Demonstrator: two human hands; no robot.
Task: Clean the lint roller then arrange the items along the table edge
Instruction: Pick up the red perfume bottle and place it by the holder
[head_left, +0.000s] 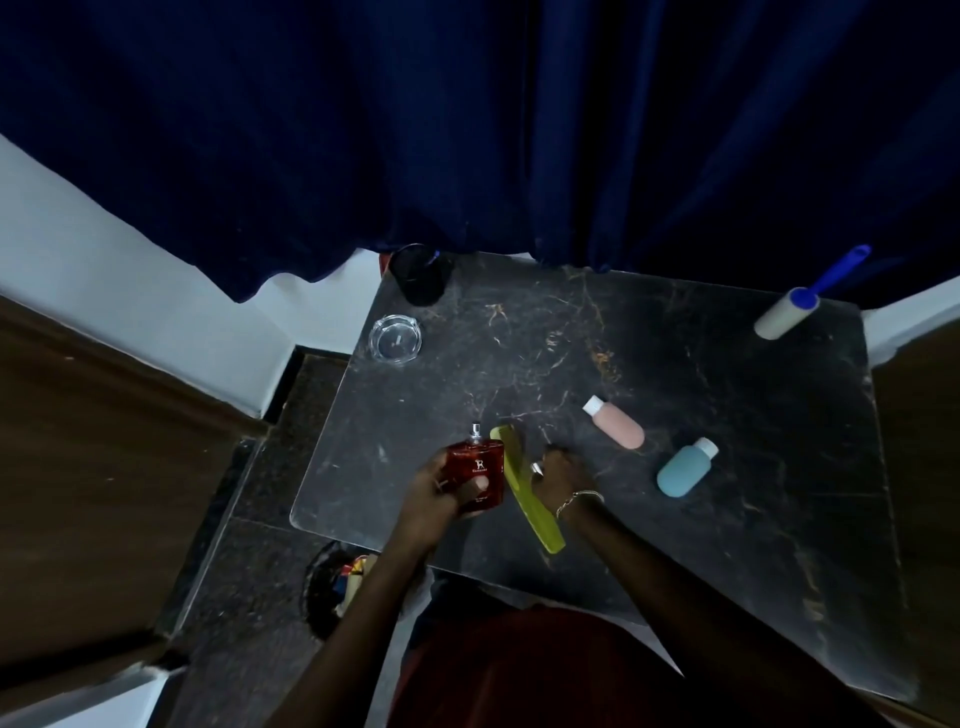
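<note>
A lint roller with a blue handle lies at the table's far right corner. My left hand grips a red perfume bottle near the table's front left. My right hand rests its fingers on a yellow-green comb lying right beside the bottle. A pink bottle and a teal bottle, both with white caps, lie on their sides to the right of my hands.
The dark marble table carries a clear glass ashtray and a black cup at its far left. A dark blue curtain hangs behind. A bin with litter sits on the floor below the front edge.
</note>
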